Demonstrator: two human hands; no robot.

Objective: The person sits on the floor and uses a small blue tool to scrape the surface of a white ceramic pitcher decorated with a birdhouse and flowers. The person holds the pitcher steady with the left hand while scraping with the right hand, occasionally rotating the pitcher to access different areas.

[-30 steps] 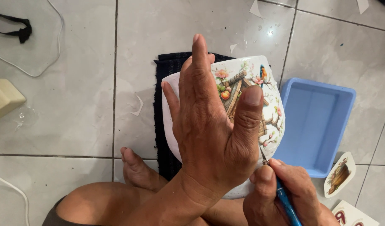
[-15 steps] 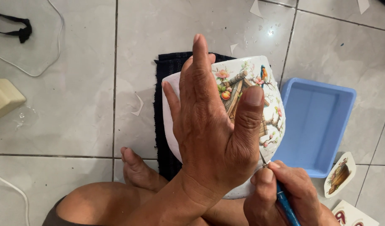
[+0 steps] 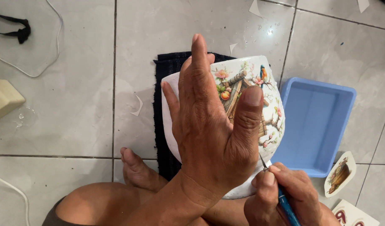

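A beige block (image 3: pixel 3 100) and a white cord (image 3: pixel 33 71) lie at far left on the grey tiled floor (image 3: pixel 75 125). At centre, the left hand (image 3: pixel 211 138) lies spread flat over a white pot (image 3: pixel 259 121) decorated with a birdhouse and bird, apparently steadying it above a dark cloth (image 3: pixel 167 83). Near right, the right hand (image 3: pixel 280 196) pinches a blue-handled brush (image 3: pixel 286 205), tip at the pot's near edge. A blue tray (image 3: pixel 316 125) and paper cutouts (image 3: pixel 339 173) sit right.
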